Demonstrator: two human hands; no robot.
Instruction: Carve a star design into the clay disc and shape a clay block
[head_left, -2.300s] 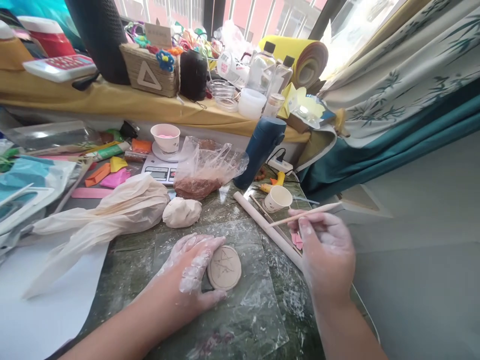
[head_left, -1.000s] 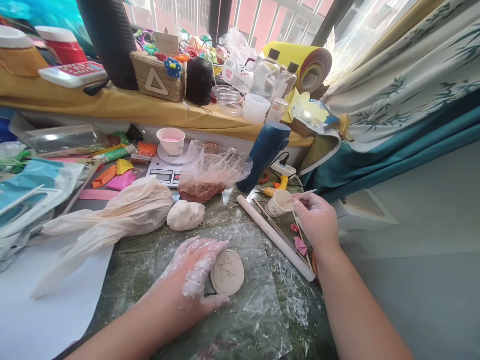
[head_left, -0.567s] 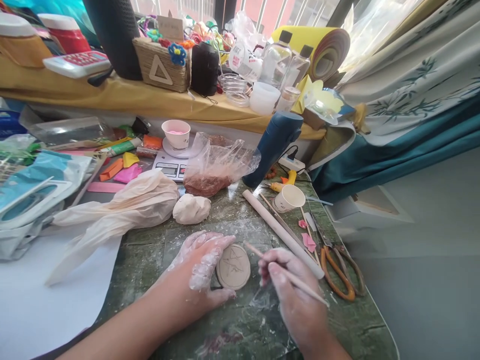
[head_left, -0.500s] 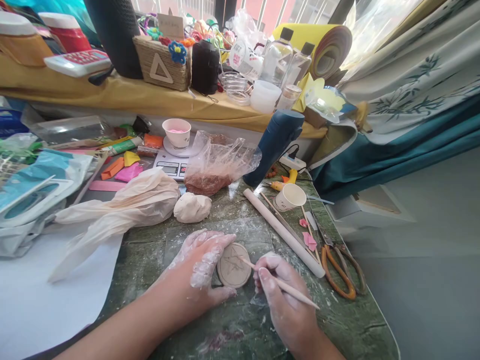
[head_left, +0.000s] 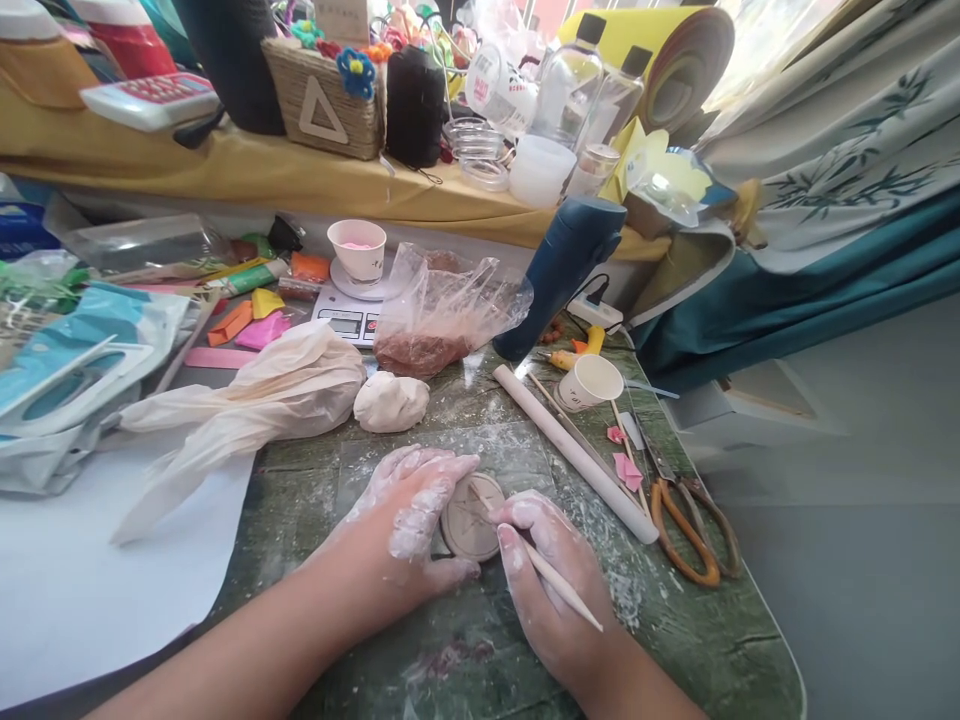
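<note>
Right-hand fingers: closed on the pointed stick in a pen-like grip; the right hand is dusted white.
Stick tip: over the clay disc's face, near its upper part (contact or slight gap, cannot be told).
Left-hand fingers: not clenched; the left hand curves around the disc's left side, thumb below, forefinger above. How firmly they press cannot be told.
Clay disc: lying flat on the clear sheet, between the hands; scored lines on its face, partly covered.
Disc handling: judged light, soft and easily dented; a pinch at the rim would likely distort it. Best held by light contact along the edge, or lifted from beneath with flat support.
Stick handling: judged light and stiff, slim enough to roll in powdery fingers; hold it close to the working point.
Clay lump: beyond the left hand, irregular, judged soft.
Rolling rod: beyond the right hand, lying diagonally on the surface.
Right margin: paper cup tilted; scissors with orange handles near the edge.
</note>
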